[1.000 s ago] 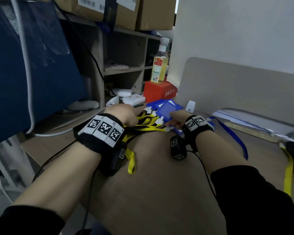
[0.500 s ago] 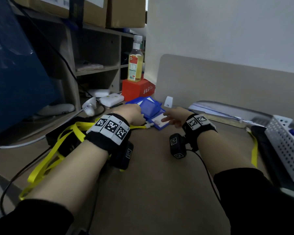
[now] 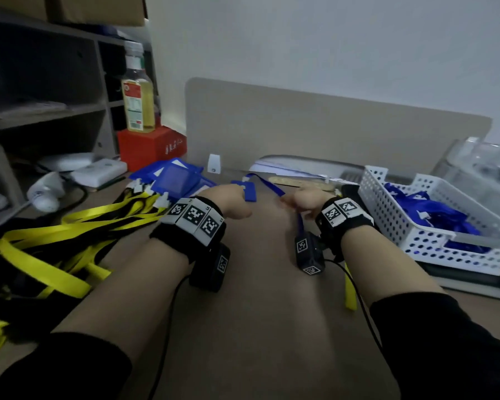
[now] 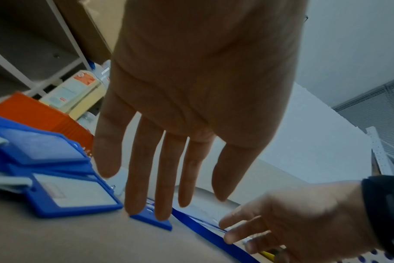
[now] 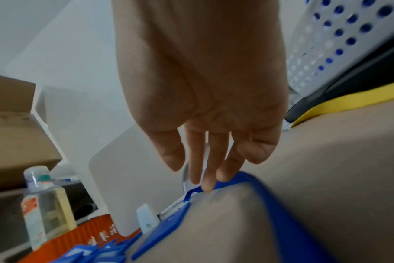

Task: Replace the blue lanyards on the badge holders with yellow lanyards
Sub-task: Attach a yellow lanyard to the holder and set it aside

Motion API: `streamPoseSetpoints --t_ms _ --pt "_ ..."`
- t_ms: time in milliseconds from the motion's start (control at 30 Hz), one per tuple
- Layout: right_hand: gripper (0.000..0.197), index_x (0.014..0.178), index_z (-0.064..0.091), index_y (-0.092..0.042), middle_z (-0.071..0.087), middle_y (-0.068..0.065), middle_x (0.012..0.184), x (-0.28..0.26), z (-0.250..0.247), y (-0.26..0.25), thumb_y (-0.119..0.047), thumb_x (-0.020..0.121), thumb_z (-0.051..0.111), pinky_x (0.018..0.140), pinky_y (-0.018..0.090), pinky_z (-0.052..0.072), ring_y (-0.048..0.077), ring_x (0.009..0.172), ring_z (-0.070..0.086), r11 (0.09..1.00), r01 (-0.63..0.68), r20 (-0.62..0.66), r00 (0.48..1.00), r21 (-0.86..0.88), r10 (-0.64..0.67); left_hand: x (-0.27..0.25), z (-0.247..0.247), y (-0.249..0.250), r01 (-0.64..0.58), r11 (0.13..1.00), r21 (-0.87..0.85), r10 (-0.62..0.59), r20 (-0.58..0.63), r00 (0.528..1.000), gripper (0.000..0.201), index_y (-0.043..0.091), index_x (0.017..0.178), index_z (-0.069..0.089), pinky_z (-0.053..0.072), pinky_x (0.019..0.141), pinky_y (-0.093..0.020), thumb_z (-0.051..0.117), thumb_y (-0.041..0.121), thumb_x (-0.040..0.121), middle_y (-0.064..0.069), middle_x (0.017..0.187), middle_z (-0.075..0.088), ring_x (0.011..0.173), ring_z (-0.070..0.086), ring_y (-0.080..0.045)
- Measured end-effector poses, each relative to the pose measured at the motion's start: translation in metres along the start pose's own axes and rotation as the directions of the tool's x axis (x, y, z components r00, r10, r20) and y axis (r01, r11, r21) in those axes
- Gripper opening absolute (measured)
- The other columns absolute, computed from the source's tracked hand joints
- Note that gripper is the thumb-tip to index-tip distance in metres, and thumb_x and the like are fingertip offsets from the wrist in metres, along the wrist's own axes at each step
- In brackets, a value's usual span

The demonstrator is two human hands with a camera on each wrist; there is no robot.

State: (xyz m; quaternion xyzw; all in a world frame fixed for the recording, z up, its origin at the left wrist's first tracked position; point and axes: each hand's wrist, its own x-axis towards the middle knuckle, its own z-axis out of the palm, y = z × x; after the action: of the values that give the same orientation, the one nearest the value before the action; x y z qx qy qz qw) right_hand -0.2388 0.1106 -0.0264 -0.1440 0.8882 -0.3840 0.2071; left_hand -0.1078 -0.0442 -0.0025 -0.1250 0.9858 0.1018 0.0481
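Observation:
A blue badge holder (image 3: pixel 248 192) lies flat on the desk with its blue lanyard (image 3: pixel 272 186) trailing to the right. My left hand (image 3: pixel 233 202) has straight fingers, and its fingertips (image 4: pixel 146 204) press on that badge holder (image 4: pixel 152 220). The right hand (image 3: pixel 299 199) reaches down with nearly straight fingers. Its fingertips (image 5: pixel 207 185) touch the blue lanyard (image 5: pixel 279 213) just beyond the badge holder (image 5: pixel 164 227). A stack of blue badge holders (image 3: pixel 176 180) sits to the left, with a heap of yellow lanyards (image 3: pixel 78 226) in front of it.
A white perforated basket (image 3: pixel 393 223) holding blue lanyards stands at the right on a dark pad. At the back left a red box (image 3: pixel 150 145) carries a bottle (image 3: pixel 137 90), with shelves behind it. A beige divider panel (image 3: pixel 329 131) closes the back. One yellow lanyard (image 3: pixel 350 290) lies by my right forearm.
The view has swung right and the basket has come into sight. Both hands have left the stack and yellow lanyards and now rest on a single badge holder and its blue lanyard.

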Motion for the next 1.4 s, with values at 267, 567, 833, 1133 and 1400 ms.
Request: streamPoseSetpoints --t_ms 267,567,833,1133,1400 --pt "0.042 0.136 0.052 -0.023 0.042 -0.001 0.147 0.002 -0.003 0.017 -0.031 0.095 0.057 0.116 0.032 0.024 0.018 0.138 0.034 0.949 0.022 0.258 0.964 -0.315 0.063 0.022 0.008 0.027 -0.029 1.0 0.003 0.028 0.099 0.995 0.042 0.013 0.129 0.054 0.043 0.077 -0.03 0.048 0.038 0.095 -0.006 0.122 0.059 0.107 0.058 -0.023" --pt "0.031 0.126 0.059 -0.015 0.053 0.002 0.126 0.007 -0.018 0.018 -0.011 0.098 0.047 0.084 0.029 0.04 0.018 0.119 0.046 0.988 0.082 0.042 0.996 -0.134 -0.077 0.03 0.008 0.031 -0.023 0.989 -0.145 0.05 0.186 0.981 0.037 0.012 0.124 0.056 0.046 0.064 -0.027 0.05 0.037 0.096 -0.002 0.115 0.063 0.098 0.064 -0.018" --pt "0.042 0.128 0.054 -0.009 0.058 0.007 0.127 0.054 -0.001 -0.021 -0.011 0.087 0.062 0.101 0.036 0.045 0.025 0.121 0.053 0.954 0.159 0.157 0.98 -0.253 -0.121 0.055 -0.012 0.0 0.012 0.99 -0.14 0.018 0.21 0.978 0.032 0.007 0.116 0.059 0.046 0.061 -0.027 0.044 0.029 0.098 -0.007 0.117 0.065 0.098 0.066 -0.024" --pt "0.066 0.151 0.026 -0.015 0.029 0.005 0.156 0.107 0.039 -0.069 -0.029 0.094 0.057 0.111 0.03 0.026 0.021 0.141 0.03 0.812 0.29 0.21 0.955 -0.507 -0.209 0.094 -0.019 -0.028 0.046 0.989 -0.138 -0.031 0.111 0.993 0.032 0.011 0.114 0.059 0.041 0.068 -0.028 0.043 0.033 0.098 -0.01 0.108 0.063 0.091 0.058 -0.024" --pt "0.081 0.146 0.038 -0.027 0.04 0.005 0.147 0.113 0.049 -0.068 -0.053 0.077 0.071 0.105 0.04 0.039 0.027 0.13 0.043 0.643 0.267 0.251 0.961 -0.718 -0.12 0.092 -0.012 -0.035 0.037 0.98 -0.195 -0.019 0.094 0.995 0.031 0.008 0.118 0.062 0.038 0.053 -0.025 0.043 0.021 0.097 -0.011 0.116 0.063 0.097 0.059 -0.027"
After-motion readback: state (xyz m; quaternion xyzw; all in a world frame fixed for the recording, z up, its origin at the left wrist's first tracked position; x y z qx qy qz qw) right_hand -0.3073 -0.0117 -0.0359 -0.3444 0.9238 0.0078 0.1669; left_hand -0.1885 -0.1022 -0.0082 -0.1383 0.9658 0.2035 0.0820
